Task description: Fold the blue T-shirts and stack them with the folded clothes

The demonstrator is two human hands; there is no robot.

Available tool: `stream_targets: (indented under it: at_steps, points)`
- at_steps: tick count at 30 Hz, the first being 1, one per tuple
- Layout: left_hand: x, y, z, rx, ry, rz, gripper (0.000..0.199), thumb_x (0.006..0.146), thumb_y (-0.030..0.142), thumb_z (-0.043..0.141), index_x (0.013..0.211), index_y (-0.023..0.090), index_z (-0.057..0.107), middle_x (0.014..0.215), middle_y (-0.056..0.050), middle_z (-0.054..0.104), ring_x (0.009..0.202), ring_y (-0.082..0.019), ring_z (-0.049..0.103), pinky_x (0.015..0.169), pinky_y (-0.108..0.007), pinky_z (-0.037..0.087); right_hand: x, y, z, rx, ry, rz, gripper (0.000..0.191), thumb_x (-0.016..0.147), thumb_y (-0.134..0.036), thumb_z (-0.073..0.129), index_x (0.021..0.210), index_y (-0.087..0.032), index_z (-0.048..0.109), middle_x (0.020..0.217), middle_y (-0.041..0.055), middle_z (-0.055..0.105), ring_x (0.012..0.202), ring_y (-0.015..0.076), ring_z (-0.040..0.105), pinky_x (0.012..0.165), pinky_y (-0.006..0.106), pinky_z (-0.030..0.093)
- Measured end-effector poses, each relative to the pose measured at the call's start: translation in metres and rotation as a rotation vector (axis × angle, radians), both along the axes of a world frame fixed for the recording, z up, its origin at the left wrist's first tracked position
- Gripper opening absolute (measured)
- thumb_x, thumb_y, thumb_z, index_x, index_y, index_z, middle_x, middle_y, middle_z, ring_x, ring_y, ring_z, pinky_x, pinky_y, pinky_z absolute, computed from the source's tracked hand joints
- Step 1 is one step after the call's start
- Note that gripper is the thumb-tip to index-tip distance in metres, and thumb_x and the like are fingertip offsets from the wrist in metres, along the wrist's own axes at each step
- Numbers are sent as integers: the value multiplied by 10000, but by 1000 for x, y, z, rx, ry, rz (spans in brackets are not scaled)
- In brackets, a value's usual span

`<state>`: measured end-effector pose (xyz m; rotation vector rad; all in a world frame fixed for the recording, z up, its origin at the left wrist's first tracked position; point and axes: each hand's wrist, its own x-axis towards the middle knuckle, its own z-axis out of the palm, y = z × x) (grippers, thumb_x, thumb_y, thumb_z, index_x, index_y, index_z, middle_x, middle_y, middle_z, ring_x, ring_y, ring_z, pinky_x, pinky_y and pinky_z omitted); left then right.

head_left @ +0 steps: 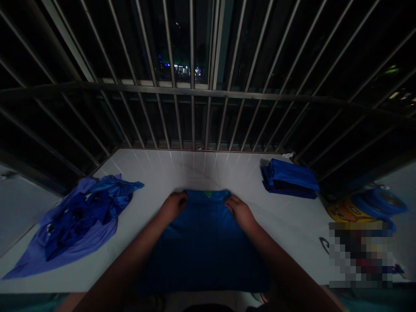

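Observation:
A blue garment (pixel 208 234) lies spread on the white ledge, its narrow band at the far edge and its wider part towards me. A small green triangle marks the middle of that band. My left hand (pixel 175 206) pinches the garment's far left corner between thumb and fingers. At the far right corner, my right hand (pixel 238 210) grips the same edge with fingers curled. Dim light hides what kind of garment it is.
Crumpled blue and purple clothes (pixel 84 216) are heaped on the left of the white ledge (pixel 146 164). A folded blue stack (pixel 290 177) sits at the back right. Metal window bars (pixel 191 117) rise behind. A yellow-and-blue object (pixel 360 208) and a pixelated patch are at far right.

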<state>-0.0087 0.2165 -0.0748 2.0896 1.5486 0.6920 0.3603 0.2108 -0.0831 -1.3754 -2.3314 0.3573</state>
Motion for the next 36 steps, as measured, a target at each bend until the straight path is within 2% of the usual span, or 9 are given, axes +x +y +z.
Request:
stream_targets:
  at_steps: [3, 7, 11, 14, 20, 24, 27, 31, 36]
  points:
    - [3, -12, -4, 81, 164, -20, 154, 938, 134, 700, 959, 245, 805, 1070, -79, 806, 1091, -280, 742, 1079, -423, 546, -1, -13, -8, -12, -83, 0, 229, 1066, -245, 618, 1134, -251, 837, 1206, 100, 810, 1134, 287, 738, 1067, 422, 588]
    - [10, -8, 6, 10, 243, 81, 197, 1021, 193, 619, 943, 238, 794, 1102, -105, 803, 1135, -285, 734, 1090, -404, 530, -4, -12, 3, -26, -38, -16, 272, 1112, -314, 564, 1211, -256, 811, 1240, 94, 805, 1166, 272, 741, 1095, 409, 568]
    - [21, 13, 14, -88, 191, 231, 244, 1074, 344, 620, 1256, 223, 728, 1019, -90, 827, 995, -269, 779, 914, -357, 560, -15, 6, 15, -99, -8, -321, 286, 1129, -375, 542, 1265, -201, 724, 1190, 128, 802, 1069, 261, 778, 976, 356, 577]
    - [27, 32, 14, -179, 132, 273, 451, 1004, 277, 723, 1441, 224, 623, 965, -44, 834, 946, -237, 795, 855, -309, 546, -28, 24, 16, -208, -59, -426, 324, 1101, -377, 620, 1357, -180, 637, 1109, 121, 821, 1004, 260, 793, 887, 320, 561]
    - [21, 39, 5, -139, 173, 226, 262, 934, 125, 691, 1169, 215, 767, 1047, -75, 821, 1013, -248, 777, 940, -333, 564, -34, 35, 7, -188, -94, -406, 179, 1108, -270, 567, 1243, -225, 677, 1166, 93, 807, 1056, 220, 777, 920, 286, 536]
    - [9, 36, 2, -66, 194, 182, 324, 984, 221, 676, 1295, 201, 766, 1332, -143, 770, 1263, -292, 721, 1147, -399, 526, -27, 34, 6, -134, -134, -409, 203, 1093, -295, 600, 1233, -212, 721, 1268, 165, 765, 1177, 281, 727, 987, 352, 545]
    - [1, 46, 5, -58, 214, 105, 429, 986, 310, 706, 1400, 202, 742, 1479, -162, 724, 1425, -326, 638, 1257, -431, 447, -21, 42, 11, -87, -150, -290, 366, 1077, -378, 666, 1396, -201, 695, 1446, 191, 704, 1340, 324, 650, 1110, 420, 521]
    - [-7, 69, 11, -156, 261, -51, 440, 781, 338, 886, 1204, 234, 826, 1288, -121, 818, 1279, -338, 723, 1151, -391, 515, -14, 60, 17, -181, -221, -66, 668, 959, -410, 841, 1559, -203, 630, 1577, 180, 655, 1469, 339, 589, 1208, 450, 463]
    - [-11, 96, 21, -278, 301, -158, 154, 699, 331, 879, 807, 264, 791, 898, -19, 826, 946, -271, 773, 903, -309, 561, -15, 82, 22, -250, -253, -9, 337, 911, -340, 874, 1238, -274, 820, 1224, 57, 830, 1189, 286, 746, 1056, 372, 539]
